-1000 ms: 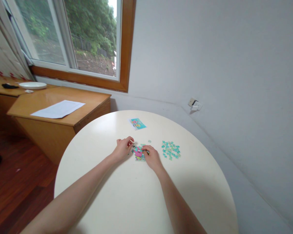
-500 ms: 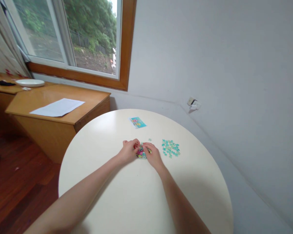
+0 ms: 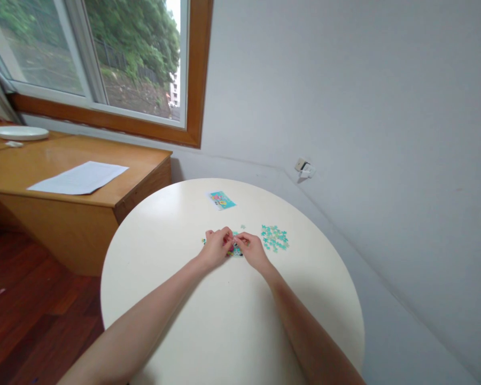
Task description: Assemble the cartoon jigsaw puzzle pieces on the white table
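On the round white table point(image 3: 232, 315), my left hand point(image 3: 216, 247) and my right hand point(image 3: 255, 251) meet over a partly joined jigsaw puzzle point(image 3: 237, 251) in pink, green and teal. Both hands have their fingertips pinched together at its upper part, almost touching each other. A puzzle piece seems to be between them, too small to make out well. My hands cover much of the joined part. To the right lies a pile of loose teal and pale green puzzle pieces point(image 3: 274, 238). One single pale piece point(image 3: 243, 226) sits just beyond my hands.
A colourful picture card point(image 3: 222, 200) lies toward the table's far edge. At the left stands a wooden cabinet point(image 3: 144, 160) bearing a white sheet of paper point(image 3: 80, 177) and a white plate point(image 3: 20, 132). A wall socket with a plug point(image 3: 304, 167) is behind the table.
My view has swung slightly to the right. My fingertips have drawn closer together over the puzzle, and my right hand has shifted so that more of its lower part shows.
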The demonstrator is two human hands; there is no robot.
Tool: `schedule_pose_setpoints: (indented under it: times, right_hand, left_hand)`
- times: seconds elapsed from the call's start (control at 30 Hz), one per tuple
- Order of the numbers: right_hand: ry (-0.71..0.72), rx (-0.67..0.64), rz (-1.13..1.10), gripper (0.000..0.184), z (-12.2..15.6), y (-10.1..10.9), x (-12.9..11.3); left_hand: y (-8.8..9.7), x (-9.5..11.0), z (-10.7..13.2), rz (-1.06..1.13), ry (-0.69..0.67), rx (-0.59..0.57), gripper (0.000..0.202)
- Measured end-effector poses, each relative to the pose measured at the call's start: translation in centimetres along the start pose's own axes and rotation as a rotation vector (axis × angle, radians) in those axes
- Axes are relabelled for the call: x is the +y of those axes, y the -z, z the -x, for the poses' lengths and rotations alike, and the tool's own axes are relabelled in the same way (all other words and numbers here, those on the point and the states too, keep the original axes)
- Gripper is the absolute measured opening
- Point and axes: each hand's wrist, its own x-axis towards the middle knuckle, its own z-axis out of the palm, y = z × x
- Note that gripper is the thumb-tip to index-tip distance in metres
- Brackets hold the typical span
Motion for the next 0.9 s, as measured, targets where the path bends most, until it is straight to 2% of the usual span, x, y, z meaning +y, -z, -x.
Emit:
schedule_pose_setpoints:
  times: [0.1, 0.23, 0.3, 0.47, 0.57, 0.9]
  right_hand:
    - [-0.080, 0.058, -0.041, 0.028, 0.1, 1.1, 0.8]
    - [-0.185, 0.289, -0.102, 0.039, 1.2, 2.6, 2.8]
    - [-0.216, 0.344, -0.120, 0.045, 1.9, 2.9, 3.7]
    - [-0.227, 0.290, -0.135, 0.044, 2.5, 2.4, 4.2]
    - [-0.225, 0.257, -0.143, 0.039, 2.4, 2.0, 4.1]
    - [-0.178, 0.120, -0.041, 0.014, 2.6, 1.7, 3.3]
  left_hand:
    - [0.1, 0.0, -0.1, -0.037, -0.018, 0.010, 0.011]
    - [0.0, -0.3, 0.0, -0.141, -0.046, -0.028, 0.019]
    - [-0.1, -0.6, 0.2, -0.191, -0.066, -0.065, 0.026]
    - [-0.5, -1.1, 0.6, -0.310, -0.086, -0.166, 0.038]
    - [-0.5, -1.2, 0.6, -0.356, -0.097, -0.212, 0.035]
    - [-0.3, -0.9, 0.6, -0.382, -0.123, -0.245, 0.030]
